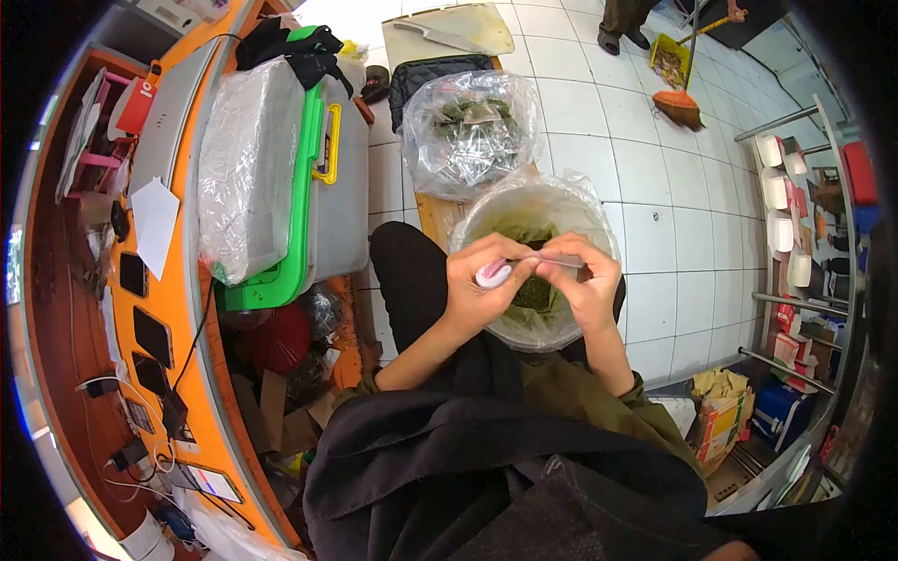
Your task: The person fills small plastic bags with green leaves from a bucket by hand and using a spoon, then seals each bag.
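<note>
My left hand [474, 297] is closed around a small white roll with pink inside [493, 273]; its exact kind I cannot make out. A thin pale strip [559, 261] stretches between my fingertips, and my right hand [591, 285] pinches it. Both hands meet above a round white bucket [601, 222] lined with clear plastic. Inside lies finely chopped green herb or leaf [535, 294], partly hidden by my hands. The bucket stands between my knees. Just beyond it, a clear plastic bag [440, 173] holds green leaves [472, 117].
A knife [440, 35] rests on a cutting board [482, 23] at the back. Left are a green-lidded plastic box [341, 220] and an orange counter [192, 351] with several phones. A person with a broom [678, 105] and dustpan [667, 61] stands far right. Racks [795, 299] line the right side.
</note>
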The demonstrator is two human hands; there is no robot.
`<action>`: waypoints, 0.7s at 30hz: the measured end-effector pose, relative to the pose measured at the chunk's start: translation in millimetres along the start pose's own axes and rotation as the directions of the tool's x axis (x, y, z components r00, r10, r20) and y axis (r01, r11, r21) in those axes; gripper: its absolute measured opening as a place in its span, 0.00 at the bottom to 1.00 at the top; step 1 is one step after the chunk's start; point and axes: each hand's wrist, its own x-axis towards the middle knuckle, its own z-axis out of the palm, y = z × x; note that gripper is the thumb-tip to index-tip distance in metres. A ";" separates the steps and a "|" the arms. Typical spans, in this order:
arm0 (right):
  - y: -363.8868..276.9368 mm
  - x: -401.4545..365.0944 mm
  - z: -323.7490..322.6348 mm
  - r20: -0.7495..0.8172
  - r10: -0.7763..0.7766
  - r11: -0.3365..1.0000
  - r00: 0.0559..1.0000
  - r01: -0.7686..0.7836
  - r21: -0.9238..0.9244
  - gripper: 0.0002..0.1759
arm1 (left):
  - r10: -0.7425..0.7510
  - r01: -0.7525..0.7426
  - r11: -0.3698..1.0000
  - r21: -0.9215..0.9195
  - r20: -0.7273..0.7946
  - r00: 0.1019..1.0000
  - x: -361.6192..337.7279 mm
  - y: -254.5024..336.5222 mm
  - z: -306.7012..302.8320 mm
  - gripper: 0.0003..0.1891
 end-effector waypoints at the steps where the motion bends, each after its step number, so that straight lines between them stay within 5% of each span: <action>1: 5.9 -2.3 -3.5 -0.001 0.021 0.999 1.000 -0.021 0.034 0.04 | -0.015 0.017 0.999 -0.044 0.050 0.999 0.7 0.7 0.0 0.02; 2: 6.1 -3.8 -3.5 0.002 0.021 0.999 1.000 -0.021 0.035 0.04 | -0.026 0.035 0.996 -0.086 0.102 0.994 1.5 0.8 -0.7 0.02; 4: 3.2 -6.5 -2.2 -0.007 0.178 0.928 0.984 -0.166 0.334 0.04 | -0.030 0.048 0.991 -0.123 0.145 0.989 0.4 -2.6 -3.7 0.01; 6: -0.7 -2.9 0.9 -0.020 0.180 0.933 0.984 -0.164 0.321 0.03 | -0.133 0.147 0.982 -0.121 0.116 0.984 -1.2 -2.7 -5.4 0.01; 7: -2.1 0.0 -0.8 0.024 0.238 0.958 0.971 -0.239 0.158 0.03 | -0.126 0.140 0.983 -0.123 0.114 0.985 -1.5 -3.3 -3.8 0.01; 8: -3.2 3.2 -3.3 0.056 0.301 0.954 0.952 -0.300 -0.013 0.04 | -0.275 0.290 0.926 -0.241 0.093 0.957 -1.5 -4.5 -0.5 0.02; 9: -3.1 8.7 -8.1 0.056 0.291 0.957 0.955 -0.290 -0.015 0.04 | -0.416 0.421 0.835 -0.355 0.093 0.905 0.1 -7.2 0.3 0.04; 10: -1.6 16.0 -15.5 0.035 0.261 0.965 0.965 -0.260 -0.025 0.03 | -0.407 0.412 0.839 -0.356 0.092 0.909 0.8 -15.4 -6.3 0.04; 11: 0.5 23.7 -23.5 0.015 0.232 0.972 0.973 -0.232 -0.035 0.03 | -0.565 0.524 0.429 -0.736 0.234 0.791 0.3 -29.0 -18.4 0.06; 12: 3.4 32.9 -31.6 -0.201 -0.088 0.996 0.976 0.081 -0.039 0.04 | -0.600 0.471 -0.120 -0.874 0.442 0.667 1.4 -42.2 -29.8 0.09; 13: -8.8 46.0 -39.8 -0.383 -0.314 0.945 0.869 0.250 -0.209 0.06 | -0.626 0.313 -0.244 -0.918 0.396 0.672 7.1 -48.0 -38.0 0.11; 15: -39.4 73.5 -47.9 -0.511 -0.738 0.673 0.440 0.520 -0.526 0.08 | -0.621 0.148 -0.217 -0.965 0.254 0.741 9.0 -52.4 -54.6 0.09; 16: -50.4 86.2 -45.3 -0.510 -0.744 0.667 0.432 0.526 -0.527 0.08 | -0.626 0.102 -0.160 -0.982 0.181 0.758 11.6 -54.4 -62.1 0.09; 18: -64.5 104.4 -34.7 -0.508 -0.859 0.460 0.058 0.520 -0.719 0.07 | -0.615 0.088 -0.118 -0.989 0.142 0.776 14.4 -57.4 -72.3 0.10; 20: -7.8 97.5 -32.2 -0.438 -0.788 0.610 0.433 0.449 -0.653 0.09 | -0.605 0.064 -0.074 -0.995 0.095 0.790 17.4 -53.3 -74.5 0.12; 21: -16.1 106.9 -2.1 -0.259 -0.707 0.681 0.658 0.533 -0.503 0.14 | -0.623 0.118 0.090 -0.989 0.037 0.782 20.7 -46.3 -71.3 0.16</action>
